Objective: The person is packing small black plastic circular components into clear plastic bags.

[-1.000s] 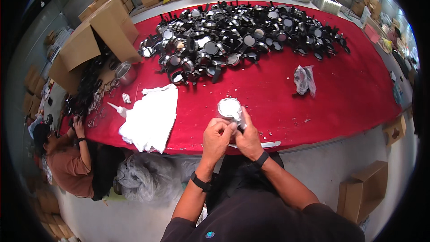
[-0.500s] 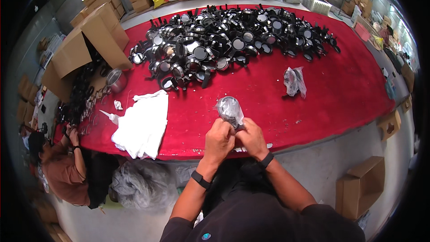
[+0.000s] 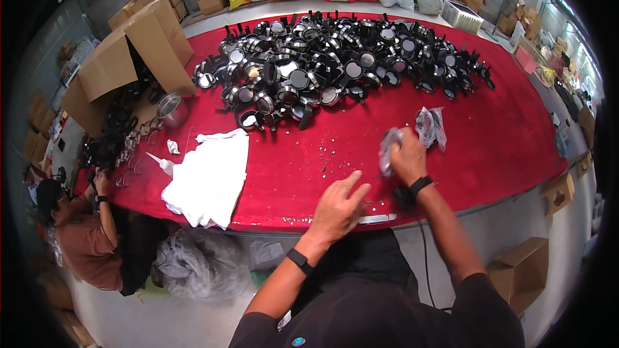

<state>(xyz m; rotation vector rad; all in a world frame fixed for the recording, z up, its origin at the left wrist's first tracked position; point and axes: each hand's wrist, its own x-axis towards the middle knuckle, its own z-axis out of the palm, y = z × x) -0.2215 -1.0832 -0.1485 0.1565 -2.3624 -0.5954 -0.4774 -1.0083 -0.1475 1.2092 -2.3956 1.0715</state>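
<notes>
My right hand (image 3: 409,156) is closed on a clear plastic bag (image 3: 389,149) with a dark round piece in it, held over the red-covered table. The fingers are slightly blurred. Just beyond that hand, another clear-bagged piece (image 3: 431,127) lies on the cloth. My left hand (image 3: 340,203) is above the table's near edge, fingers spread and holding nothing. Under my right wrist sits a black object (image 3: 405,197), partly hidden, with a cord hanging off the edge. Toward the far side spreads a large heap of round black-and-silver pieces with black handles (image 3: 298,79).
A white cloth (image 3: 207,177) and a white squeeze bottle (image 3: 163,164) lie left of my hands. Behind them stand a metal pot (image 3: 173,111) and a large open carton (image 3: 155,42). A co-worker (image 3: 87,235) sits at the left. Small crumbs dot the red cloth (image 3: 490,154).
My hands have parted. The right has carried the bagged piece to the right, toward the other bagged one; the left has let go and opened. The black object with its cord now shows.
</notes>
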